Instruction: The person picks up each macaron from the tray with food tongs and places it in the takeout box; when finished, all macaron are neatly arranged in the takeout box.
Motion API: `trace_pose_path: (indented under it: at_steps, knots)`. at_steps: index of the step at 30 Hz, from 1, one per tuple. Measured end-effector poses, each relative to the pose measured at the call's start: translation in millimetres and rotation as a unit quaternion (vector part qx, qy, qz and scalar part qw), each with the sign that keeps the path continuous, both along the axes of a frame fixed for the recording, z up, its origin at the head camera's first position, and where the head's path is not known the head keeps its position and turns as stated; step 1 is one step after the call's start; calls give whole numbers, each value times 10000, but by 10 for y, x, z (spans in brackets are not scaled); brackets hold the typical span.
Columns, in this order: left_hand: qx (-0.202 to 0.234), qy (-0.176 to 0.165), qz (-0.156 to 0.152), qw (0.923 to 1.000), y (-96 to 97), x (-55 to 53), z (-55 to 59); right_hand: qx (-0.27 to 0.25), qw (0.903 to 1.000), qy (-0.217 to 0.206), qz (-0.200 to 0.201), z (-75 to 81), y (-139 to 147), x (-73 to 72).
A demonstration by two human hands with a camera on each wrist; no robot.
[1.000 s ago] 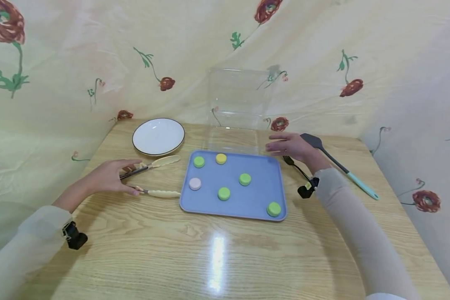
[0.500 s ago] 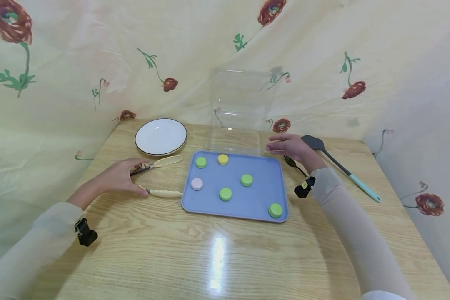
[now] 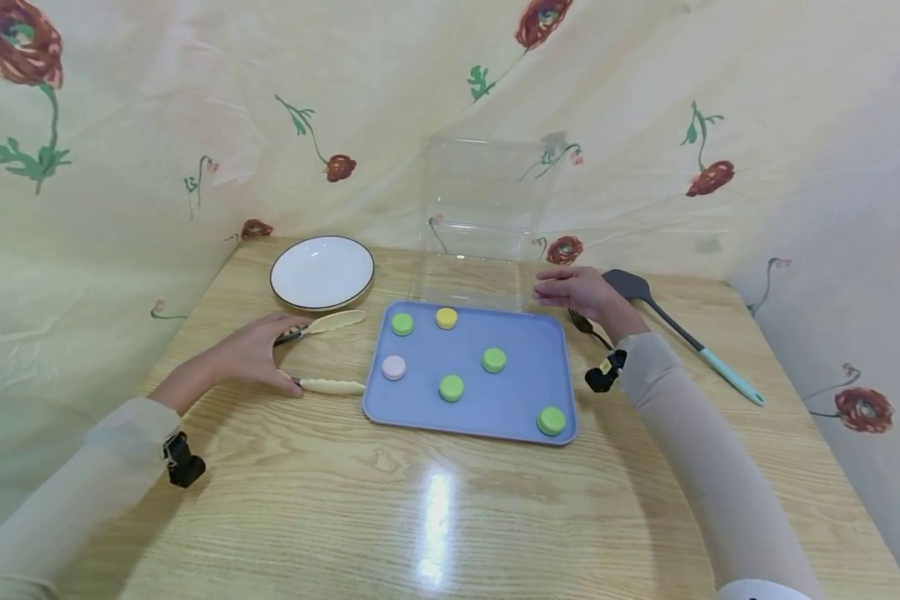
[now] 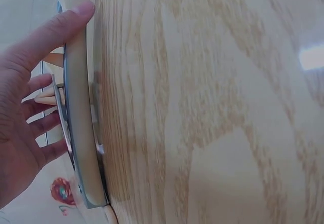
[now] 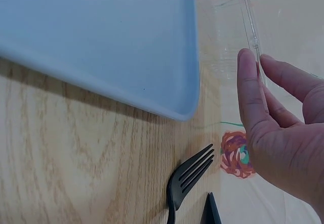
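Cream-tipped tongs lie spread on the table, left of a blue tray. My left hand reaches round both arms of the tongs, thumb along the near arm and fingers at the far arm, as the left wrist view shows. Their rear end is hidden by the hand. My right hand hovers at the right edge of a clear plastic box, fingers mostly straight; whether it touches the box I cannot tell. On the tray sit several green macarons, a yellow one and a pale pink one.
A white plate with a dark rim stands at the back left. Under my right forearm lies a black fork. Farther right is a spatula with a turquoise handle. The box's lid stands raised against the floral cloth.
My left hand has moved to the right along the tongs, covering more of their handles. The tongs, tray and macarons stay where they were. The right hand has hardly moved.
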State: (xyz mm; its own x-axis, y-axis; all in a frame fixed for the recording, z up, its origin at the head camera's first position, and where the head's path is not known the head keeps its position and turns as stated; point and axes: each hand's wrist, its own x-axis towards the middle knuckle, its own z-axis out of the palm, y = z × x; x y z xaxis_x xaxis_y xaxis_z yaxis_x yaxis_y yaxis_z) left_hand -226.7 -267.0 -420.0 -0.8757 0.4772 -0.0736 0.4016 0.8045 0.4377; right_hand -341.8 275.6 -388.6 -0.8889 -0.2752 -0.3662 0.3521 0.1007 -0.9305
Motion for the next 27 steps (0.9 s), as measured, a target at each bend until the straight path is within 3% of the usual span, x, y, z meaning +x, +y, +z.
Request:
trace_pose_path:
  at_steps: [4,12,20,27]
  knots:
    - [-29,7,8,10000,-3,-3,-27,-19,10000,10,22,9,-1,-1]
    - [-506,19,62,9987,47,1,-40,-152,9999,-10,-66,23,11,-2]
    - [-600,88,132,9981,86,-1,-73,-94,9999,-57,-115,27,6,4]
    - [-525,54,453,9976,73,40,21,-84,9999,-59,-106,28,0,7]
